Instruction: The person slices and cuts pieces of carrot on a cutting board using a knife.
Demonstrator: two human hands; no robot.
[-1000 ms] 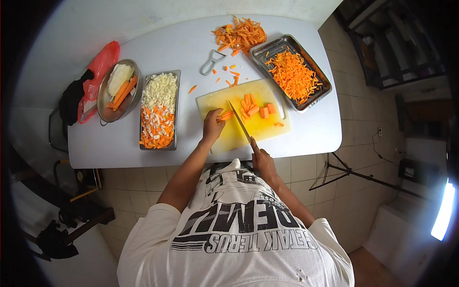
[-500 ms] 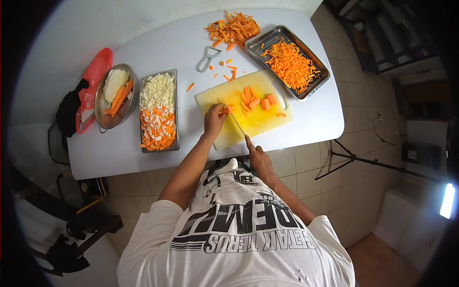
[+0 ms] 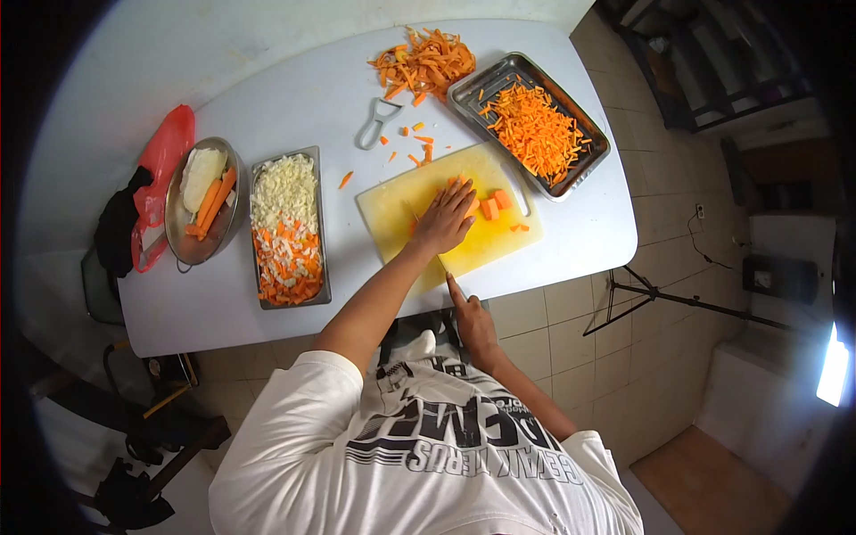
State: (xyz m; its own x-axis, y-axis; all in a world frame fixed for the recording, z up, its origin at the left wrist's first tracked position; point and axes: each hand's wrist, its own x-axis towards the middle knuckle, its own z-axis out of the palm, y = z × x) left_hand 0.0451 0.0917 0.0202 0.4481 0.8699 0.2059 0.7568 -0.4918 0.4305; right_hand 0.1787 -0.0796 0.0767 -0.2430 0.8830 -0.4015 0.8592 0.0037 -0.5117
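Note:
My left hand [image 3: 446, 218] reaches across the yellow cutting board [image 3: 495, 252], fingers stretched out over cut carrot pieces that it partly covers. A few chunky carrot pieces [image 3: 492, 206] lie just right of its fingertips, with small bits below them. At the board's near edge my right hand [image 3: 475, 325] is closed around the handle of a knife [image 3: 448, 275]. Most of the blade is hidden under my left hand and forearm.
A metal tray [image 3: 466, 96] of carrot sticks [image 3: 538, 134] overlaps the board's far right corner. Beyond the board are a peeler [image 3: 378, 122] and carrot peelings [image 3: 426, 64]. Leftward stand a pan [image 3: 325, 267] of chopped vegetables and a bowl [image 3: 234, 214] holding whole carrots [image 3: 213, 205].
My left hand has left the carrot at the blade and moved right and forward, opening over the cut pieces. My right hand has drawn slightly toward me with the knife.

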